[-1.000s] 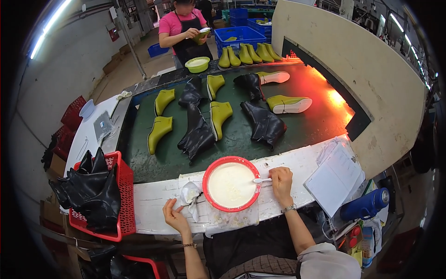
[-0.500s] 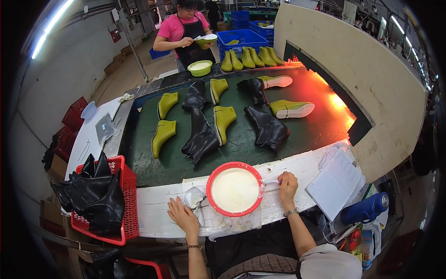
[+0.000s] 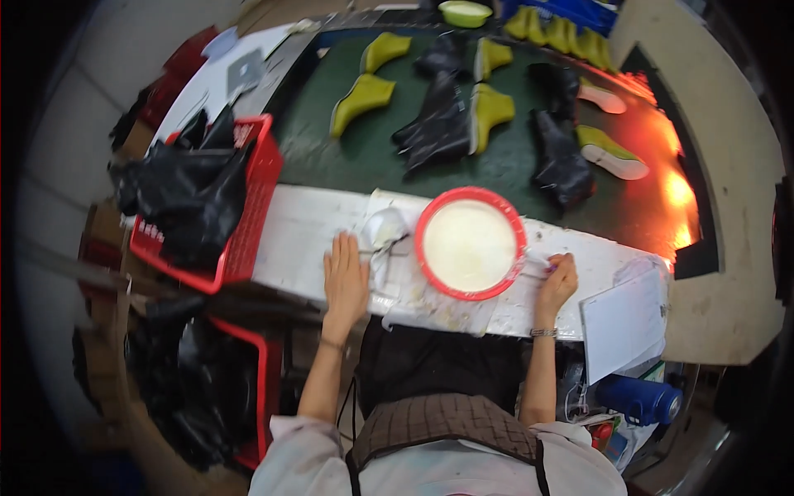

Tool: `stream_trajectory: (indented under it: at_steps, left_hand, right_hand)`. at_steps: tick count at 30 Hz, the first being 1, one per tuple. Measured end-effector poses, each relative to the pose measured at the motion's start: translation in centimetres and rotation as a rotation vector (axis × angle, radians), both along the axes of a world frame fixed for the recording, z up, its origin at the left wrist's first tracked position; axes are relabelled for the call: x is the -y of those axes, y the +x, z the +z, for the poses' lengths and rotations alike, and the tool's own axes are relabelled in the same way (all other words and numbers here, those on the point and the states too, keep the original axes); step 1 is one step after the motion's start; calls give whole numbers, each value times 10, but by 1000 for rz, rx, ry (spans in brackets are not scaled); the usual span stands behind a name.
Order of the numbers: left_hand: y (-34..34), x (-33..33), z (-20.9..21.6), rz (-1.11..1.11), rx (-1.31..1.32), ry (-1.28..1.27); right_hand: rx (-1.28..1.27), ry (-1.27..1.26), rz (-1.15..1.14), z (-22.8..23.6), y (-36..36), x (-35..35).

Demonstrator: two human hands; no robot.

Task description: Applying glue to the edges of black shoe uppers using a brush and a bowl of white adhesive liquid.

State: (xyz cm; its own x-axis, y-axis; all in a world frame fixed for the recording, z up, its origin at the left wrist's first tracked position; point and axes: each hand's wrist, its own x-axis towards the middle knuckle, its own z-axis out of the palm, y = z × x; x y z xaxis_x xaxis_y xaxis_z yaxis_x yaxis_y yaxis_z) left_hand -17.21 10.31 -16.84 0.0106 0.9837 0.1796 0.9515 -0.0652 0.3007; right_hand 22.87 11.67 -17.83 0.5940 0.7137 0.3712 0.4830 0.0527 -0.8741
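Observation:
A red-rimmed bowl (image 3: 421, 240) of creamy white liquid stands on the white worktop (image 3: 289, 219) in front of me. My left hand (image 3: 346, 277) lies flat at the worktop's front edge, fingers stretched out, holding nothing. Just right of it is a crumpled white cloth (image 3: 385, 229). On the bowl's other side, my right hand (image 3: 559, 281) has its fingers closed round a white-handled brush (image 3: 538, 261) that points toward the bowl's rim. Beyond, green shoe lasts (image 3: 361, 101) and black leather boot uppers (image 3: 437, 124) lie on a dark green belt (image 3: 331, 169).
A red basket (image 3: 266, 178) heaped with black uppers stands at my left, and another red basket (image 3: 266, 388) sits lower down. To the right are white papers (image 3: 622, 322) and a blue bottle (image 3: 638, 398). An orange-red glow comes from a beige housing (image 3: 736, 240) over the belt.
My view has tipped down, so the table sits higher in the picture and the co-worker is out of sight. Both hands keep about the same places beside the bowl.

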Motion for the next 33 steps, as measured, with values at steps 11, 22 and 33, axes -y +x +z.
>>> stream_trajectory:
  at_steps: [11,22,33]
  left_hand:
    - [-20,2,0,45,-30,122]
    - [-202,-37,184,276,-161,396]
    - [-216,-72,200,-23,-332,113]
  right_hand:
    - [-84,68,58,-7,-8,-7]
    - [-142,80,104,-14,-3,-5]
    - [172,-161,164,27,3,6]
